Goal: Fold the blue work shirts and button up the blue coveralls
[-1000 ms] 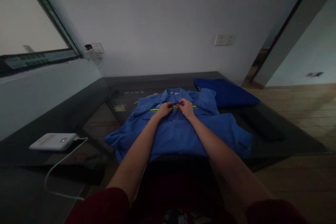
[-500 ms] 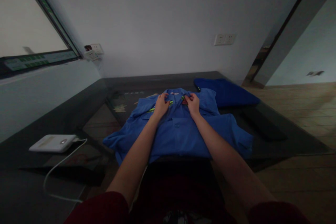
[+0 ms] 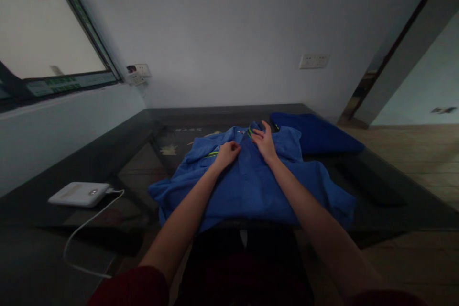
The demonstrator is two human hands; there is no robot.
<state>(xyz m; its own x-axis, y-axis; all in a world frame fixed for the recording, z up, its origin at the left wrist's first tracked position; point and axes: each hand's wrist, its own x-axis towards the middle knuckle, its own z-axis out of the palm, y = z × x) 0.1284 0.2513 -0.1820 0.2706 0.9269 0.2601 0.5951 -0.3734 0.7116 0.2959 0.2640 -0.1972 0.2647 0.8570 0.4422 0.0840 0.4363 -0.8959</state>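
A blue work jacket [image 3: 265, 196] with yellow-green trim lies spread over the dark table, collar toward the wall and sleeves out to both sides. Its front edge is pinched in my left hand [image 3: 228, 154], fingers closed near the middle of the chest. My right hand [image 3: 264, 141] holds the opposite front flap just below the collar, thumb and lower fingers at the trim strip, one finger raised. The cloth between the fingertips is partly hidden.
A folded darker blue cloth item [image 3: 317, 134] lies at the right rear of the table [image 3: 172, 117]. A dark flat object [image 3: 371, 184] sits at right. On the left is a white power bank [image 3: 81, 193] with a cable [image 3: 77, 239] trailing off the near edge.
My left hand has moved slightly right and nearer, drawing the front edge toward the middle. The right hand's fingers have lifted and spread a little. The view has shifted slightly.
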